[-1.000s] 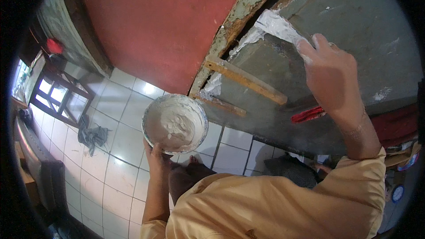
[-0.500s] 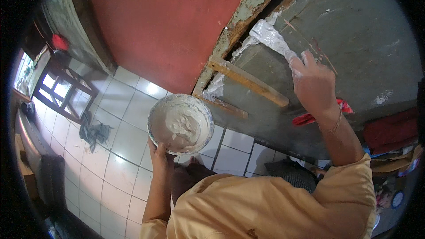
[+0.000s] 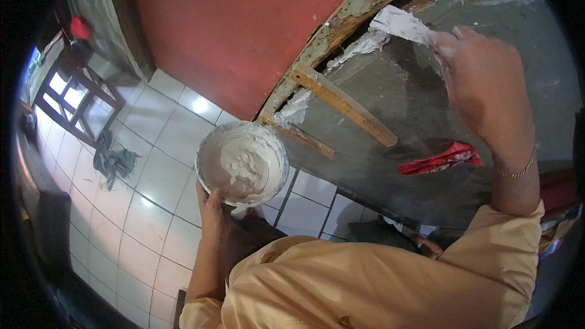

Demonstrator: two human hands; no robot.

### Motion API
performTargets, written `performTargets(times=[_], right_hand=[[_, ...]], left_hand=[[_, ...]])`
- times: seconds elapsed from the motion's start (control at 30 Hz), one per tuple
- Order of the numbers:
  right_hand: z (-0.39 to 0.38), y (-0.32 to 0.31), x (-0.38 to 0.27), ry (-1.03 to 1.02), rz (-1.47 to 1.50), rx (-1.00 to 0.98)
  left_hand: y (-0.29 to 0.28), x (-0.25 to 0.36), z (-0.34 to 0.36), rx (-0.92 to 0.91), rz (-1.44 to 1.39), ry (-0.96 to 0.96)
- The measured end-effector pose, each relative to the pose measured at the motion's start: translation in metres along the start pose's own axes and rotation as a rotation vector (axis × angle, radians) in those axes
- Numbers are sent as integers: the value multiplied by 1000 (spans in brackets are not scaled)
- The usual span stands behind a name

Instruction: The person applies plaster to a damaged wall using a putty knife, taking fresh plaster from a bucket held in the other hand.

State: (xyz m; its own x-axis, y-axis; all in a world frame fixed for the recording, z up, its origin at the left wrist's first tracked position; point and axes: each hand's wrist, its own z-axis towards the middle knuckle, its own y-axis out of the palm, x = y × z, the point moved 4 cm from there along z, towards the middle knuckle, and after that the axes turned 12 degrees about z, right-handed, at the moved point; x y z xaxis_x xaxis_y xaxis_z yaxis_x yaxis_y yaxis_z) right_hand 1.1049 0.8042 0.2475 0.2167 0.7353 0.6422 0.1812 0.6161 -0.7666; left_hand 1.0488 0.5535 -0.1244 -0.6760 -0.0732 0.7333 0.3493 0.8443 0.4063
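My left hand (image 3: 213, 204) grips the near rim of a round bucket (image 3: 281, 157), thumb over the edge. Thick whitish plaster paste (image 3: 241, 167) lies inside it. At the upper right, my right hand (image 3: 481, 76) is closed round a putty knife (image 3: 402, 25), whose handle is mostly hidden by the fingers. White paste coats its blade, which lies at the dark gap between the worn door frame (image 3: 347, 15) and the grey wall (image 3: 439, 97). Wet white paste (image 3: 359, 49) runs along that gap below the blade, with another patch (image 3: 292, 109) lower down.
Two wooden strips, a longer one (image 3: 347, 106) and a shorter one (image 3: 304, 139), stick out from the frame. A red cloth (image 3: 442, 159) is against the grey wall. Beside the red door panel (image 3: 244, 30), a wooden stool (image 3: 76, 94) and grey rag (image 3: 114, 161) stand on white tiles (image 3: 177, 131).
My right hand and the putty knife have moved up and to the right along the gap, uncovering more white paste behind them. My left hand still holds the bucket.
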Motion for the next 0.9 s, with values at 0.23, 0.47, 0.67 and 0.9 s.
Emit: performTargets(times=[0.23, 0.47, 0.67, 0.9], right_hand=[[38, 4, -2, -167, 37, -7], [44, 44, -20, -244, 195, -140], [28, 53, -28, -285, 151, 5], [43, 43, -7, -205, -38, -31]], left_hand=[[-2, -9, -1, 0, -84, 47], [-15, -19, 9, 42, -89, 81], [-19, -24, 15, 67, -90, 17], [-19, -25, 17, 61, -93, 2]])
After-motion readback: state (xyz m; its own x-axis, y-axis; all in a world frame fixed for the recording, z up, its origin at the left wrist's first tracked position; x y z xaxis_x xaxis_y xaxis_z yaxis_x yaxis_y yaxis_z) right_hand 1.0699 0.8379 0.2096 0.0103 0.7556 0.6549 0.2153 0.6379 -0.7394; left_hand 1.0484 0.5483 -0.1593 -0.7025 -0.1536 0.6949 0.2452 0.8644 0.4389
